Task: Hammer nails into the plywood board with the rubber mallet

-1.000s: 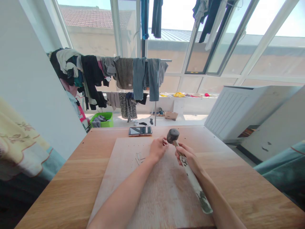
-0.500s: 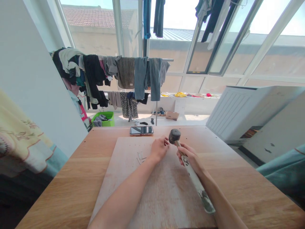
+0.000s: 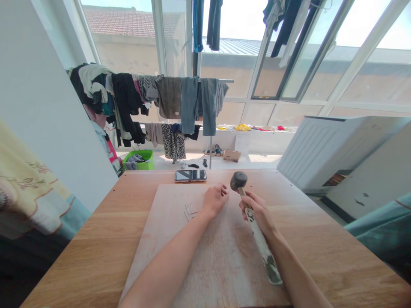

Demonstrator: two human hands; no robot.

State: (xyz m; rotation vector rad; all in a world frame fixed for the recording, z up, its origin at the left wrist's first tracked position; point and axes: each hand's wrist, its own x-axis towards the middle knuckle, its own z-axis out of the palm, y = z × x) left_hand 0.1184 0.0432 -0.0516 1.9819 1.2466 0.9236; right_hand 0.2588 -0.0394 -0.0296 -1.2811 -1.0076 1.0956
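My right hand point(image 3: 258, 211) is wrapped around the upper handle of a mallet point(image 3: 239, 181) with a dark, rounded head and a worn white-and-green grip. The mallet's head is raised just to the right of my left hand point(image 3: 216, 199). That left hand rests low over the pale wooden board point(image 3: 212, 265), thumb and fingertips pinched together. Whatever is between those fingertips is too small to make out. Several loose nails point(image 3: 189, 210) lie on the board left of my left wrist. Small dots run in a row along the board's far part.
Beneath the board is a wooden table point(image 3: 105, 231). A phone point(image 3: 190, 176) lies beyond the board's far edge. Past the table stand a laundry-hung drying rack point(image 3: 170, 98) and a green basket point(image 3: 148, 159). A white cabinet-like piece point(image 3: 308, 149) is at the right.
The mallet's head has shifted slightly right and up, and its handle end has swung a little left. My left hand and the nails stay where they were.
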